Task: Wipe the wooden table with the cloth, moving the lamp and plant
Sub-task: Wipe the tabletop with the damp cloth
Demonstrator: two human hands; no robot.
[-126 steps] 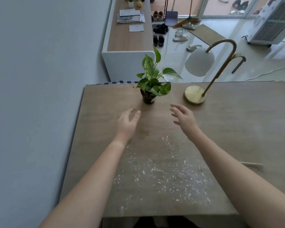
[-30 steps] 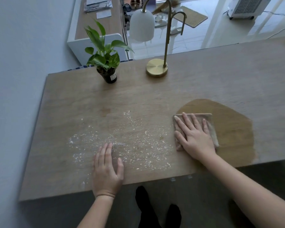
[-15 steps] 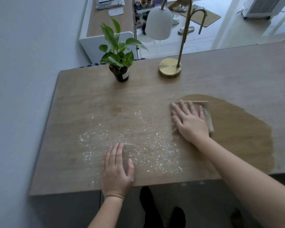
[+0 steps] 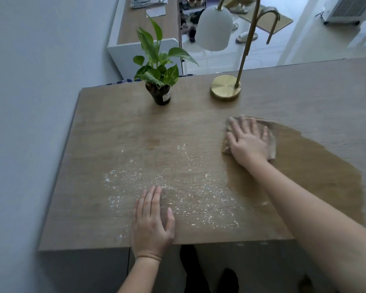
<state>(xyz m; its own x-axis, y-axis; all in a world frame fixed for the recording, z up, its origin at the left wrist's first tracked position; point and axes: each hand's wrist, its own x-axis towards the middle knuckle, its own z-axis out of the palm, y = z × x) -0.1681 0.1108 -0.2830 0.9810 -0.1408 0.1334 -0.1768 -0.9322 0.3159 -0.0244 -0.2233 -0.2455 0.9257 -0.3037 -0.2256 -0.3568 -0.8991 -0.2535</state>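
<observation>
The table (image 4: 114,127) is filling most of the view, with a dark damp patch (image 4: 304,166) spreading across its right part. The lamp (image 4: 225,88) is standing at the far edge, and the plant (image 4: 159,75) is sitting in its pot well to the lamp's left. Neither is being touched.

The right hand (image 4: 248,142) is lying flat, fingers spread and straight, pressing the cloth (image 4: 272,144) onto the table at the patch's left end, near the lamp's base but apart from it. The left hand (image 4: 151,220) is resting flat at the near edge, fingers straight and together, holding nothing. White crumbs (image 4: 188,193) are lying scattered between the hands. They may be powder; the view is too soft to tell.

In my judgement the main risk is the damp cloth sweeping into the crumbs and smearing them, or pushing them over the near edge onto the floor. A stroke running farther away could be knocking the lamp's base, and the tall stem with its heavy shade looks likely to tip. The pot looks light, so a careless one-handed lift could be spilling soil.

Counting: one table, one patch, one lamp, one plant, two hands, one cloth, and crumbs too many to count.
</observation>
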